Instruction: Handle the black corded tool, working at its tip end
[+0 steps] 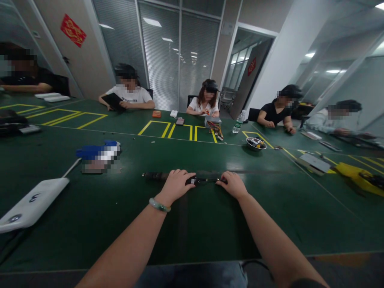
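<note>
A long, thin black device lies across the green table in front of me; its exact kind is hard to make out. My left hand is closed over its middle, with a pale green bangle on the wrist. At its right part, my right hand grips the edge with bent fingers. Between the two hands a dark strip with small bright spots shows. My palms and fingers hide parts of the device.
A white power bank with a cable lies left, near a blue and white item. Beyond are a metal bowl, a water bottle and a grey box with wires. Yellow bag at right. Several people sit across the green table.
</note>
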`<state>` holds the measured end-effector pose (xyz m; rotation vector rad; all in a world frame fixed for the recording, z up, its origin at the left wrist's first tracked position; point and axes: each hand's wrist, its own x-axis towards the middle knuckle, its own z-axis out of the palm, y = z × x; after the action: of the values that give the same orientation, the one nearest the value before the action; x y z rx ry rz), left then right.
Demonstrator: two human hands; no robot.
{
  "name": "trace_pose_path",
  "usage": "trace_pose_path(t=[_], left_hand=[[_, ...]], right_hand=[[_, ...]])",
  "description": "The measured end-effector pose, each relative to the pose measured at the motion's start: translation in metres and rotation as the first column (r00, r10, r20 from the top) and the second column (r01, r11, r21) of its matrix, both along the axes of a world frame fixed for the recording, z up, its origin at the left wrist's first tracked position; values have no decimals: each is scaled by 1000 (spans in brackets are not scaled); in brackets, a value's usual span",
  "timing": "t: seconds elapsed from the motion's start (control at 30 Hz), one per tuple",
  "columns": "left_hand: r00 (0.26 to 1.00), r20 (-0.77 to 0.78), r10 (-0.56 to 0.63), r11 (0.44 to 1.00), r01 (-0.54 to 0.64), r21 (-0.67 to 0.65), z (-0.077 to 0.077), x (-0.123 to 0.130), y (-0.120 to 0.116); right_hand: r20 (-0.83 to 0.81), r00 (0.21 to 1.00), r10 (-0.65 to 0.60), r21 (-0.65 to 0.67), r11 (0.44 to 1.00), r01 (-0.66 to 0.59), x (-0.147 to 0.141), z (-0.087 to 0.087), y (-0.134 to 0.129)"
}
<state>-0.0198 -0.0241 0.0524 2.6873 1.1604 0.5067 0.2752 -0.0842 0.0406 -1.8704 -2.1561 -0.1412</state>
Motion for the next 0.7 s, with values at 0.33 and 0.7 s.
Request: trace_pose_path(t=[0.33,0.7], left_hand=[[994,89,-63,992,53,112,0,23,-13],[995,96,-26,994,16,105,1,39,-14]], right_hand=[[-63,998,30,-107,994,-36,3,17,-27],[-254,966,39,-30,998,-48,-28,16,-28]])
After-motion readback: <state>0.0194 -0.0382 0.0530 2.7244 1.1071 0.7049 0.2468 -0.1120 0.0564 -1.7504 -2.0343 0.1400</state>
